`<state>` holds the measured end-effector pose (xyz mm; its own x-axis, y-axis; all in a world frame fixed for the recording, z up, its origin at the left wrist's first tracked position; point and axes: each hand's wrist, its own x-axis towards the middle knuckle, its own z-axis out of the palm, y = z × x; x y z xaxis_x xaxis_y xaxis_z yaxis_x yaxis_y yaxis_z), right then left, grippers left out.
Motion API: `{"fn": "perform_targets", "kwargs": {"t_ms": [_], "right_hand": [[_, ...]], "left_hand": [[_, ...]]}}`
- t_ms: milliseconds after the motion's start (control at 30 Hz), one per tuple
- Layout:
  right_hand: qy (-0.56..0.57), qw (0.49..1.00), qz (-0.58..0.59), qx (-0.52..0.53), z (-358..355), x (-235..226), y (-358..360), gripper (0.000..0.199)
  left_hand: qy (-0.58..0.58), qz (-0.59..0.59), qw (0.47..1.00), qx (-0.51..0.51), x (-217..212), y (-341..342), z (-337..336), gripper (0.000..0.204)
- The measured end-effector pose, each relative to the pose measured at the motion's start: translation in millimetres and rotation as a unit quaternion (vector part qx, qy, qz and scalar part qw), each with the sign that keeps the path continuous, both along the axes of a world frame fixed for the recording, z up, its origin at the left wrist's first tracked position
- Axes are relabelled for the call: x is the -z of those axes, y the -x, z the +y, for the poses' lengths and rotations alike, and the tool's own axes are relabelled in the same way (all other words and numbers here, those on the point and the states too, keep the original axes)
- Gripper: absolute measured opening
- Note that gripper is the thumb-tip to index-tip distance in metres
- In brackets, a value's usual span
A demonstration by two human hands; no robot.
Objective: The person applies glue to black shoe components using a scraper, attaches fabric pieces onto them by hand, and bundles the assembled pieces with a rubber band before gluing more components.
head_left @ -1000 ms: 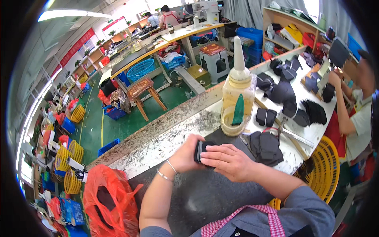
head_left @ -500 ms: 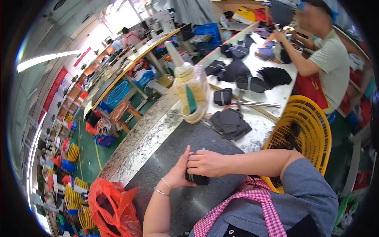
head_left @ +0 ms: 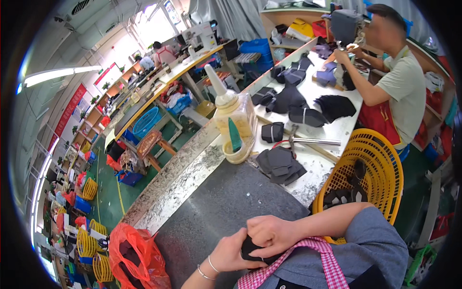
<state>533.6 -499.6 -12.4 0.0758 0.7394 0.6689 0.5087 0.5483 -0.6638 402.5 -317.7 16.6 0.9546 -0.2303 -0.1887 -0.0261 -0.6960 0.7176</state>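
Close to my body, at the near edge of the dark work board (head_left: 207, 207), both hands are wrapped round a small bundle of black cut pieces (head_left: 251, 247). My left hand (head_left: 233, 253), with two bracelets at its wrist, grips the bundle's left side. Over its top and right side curl the fingers of my right hand (head_left: 272, 234). Much of the bundle is hidden by the hands. Beyond the board lies a fanned stack of dark grey pieces (head_left: 280, 165), beside a glue bottle (head_left: 234, 120) with a long pale nozzle and a green patch.
A yellow plastic basket (head_left: 380, 159) holding dark pieces stands at my right. On the left bulges a red plastic bag (head_left: 137, 257). Tied black bundles (head_left: 273, 131) and a metal rod (head_left: 315, 141) lie on the white table. A co-worker (head_left: 404, 82) sits at the far right.
Both hands have drawn the black bundle toward my body and slightly right. It is turned in the grip, with less of its side showing. The camera view has shifted slightly.
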Motion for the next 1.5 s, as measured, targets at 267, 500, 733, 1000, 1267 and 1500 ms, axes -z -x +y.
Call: {"fn": "perform_targets", "kwargs": {"t_ms": [267,500,733,1000,1267,1500], "right_hand": [[0.159,0.983,0.029,0.088,7,34,-41,0.037],[0.107,0.992,0.059,-0.014,24,46,-82,0.037],[0.177,0.910,-0.187,0.326,6,41,-129,0.026],[0.233,0.925,0.272,0.128,36,48,-80,0.076],[0.365,0.890,0.264,0.067,51,54,-138,0.065],[0.156,0.857,-0.019,0.491,114,15,-245,0.049]], "left_hand": [[0.048,-0.018,0.978,-0.202,14,2,8,0.078],[0.463,0.035,0.827,-0.318,71,-3,31,0.064],[0.679,-0.160,0.546,-0.465,90,-44,42,0.057],[0.605,-0.078,0.641,-0.467,100,-95,-27,0.062],[0.499,-0.010,0.784,-0.370,84,-116,45,0.063],[0.303,0.013,0.882,-0.360,97,-156,67,0.051]]}}
